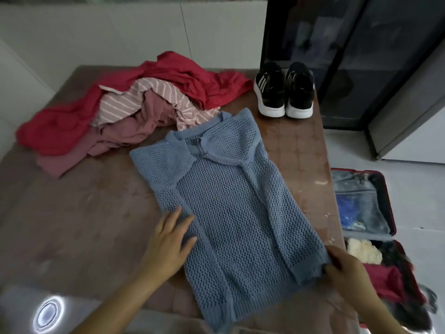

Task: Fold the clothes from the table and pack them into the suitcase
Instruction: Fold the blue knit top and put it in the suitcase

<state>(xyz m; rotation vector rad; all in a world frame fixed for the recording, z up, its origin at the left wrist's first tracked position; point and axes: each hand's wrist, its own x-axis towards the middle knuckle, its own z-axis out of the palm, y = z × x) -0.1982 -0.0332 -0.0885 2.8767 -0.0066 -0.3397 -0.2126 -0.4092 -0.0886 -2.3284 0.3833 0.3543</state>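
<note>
A blue open-knit sweater (231, 206) lies flat on the brown table (72, 225), its sleeves folded in over the body. My left hand (168, 242) rests flat on the sweater's left edge, fingers spread. My right hand (346, 268) pinches the sweater's lower right hem corner. Behind the sweater sits a heap of unfolded clothes: a red garment (212, 83), a pink striped one (134, 100) and a dusty pink one (130, 131). The open red suitcase (391, 213) lies on the floor to the right, with a cream item (363, 249) and a red item (385, 283) inside.
A pair of black sneakers with white soles (285, 92) stands at the table's far right corner. A dark glass-fronted cabinet (361, 56) rises behind them. A round bright reflection (47, 314) shows at the lower left. White wall panels run along the back.
</note>
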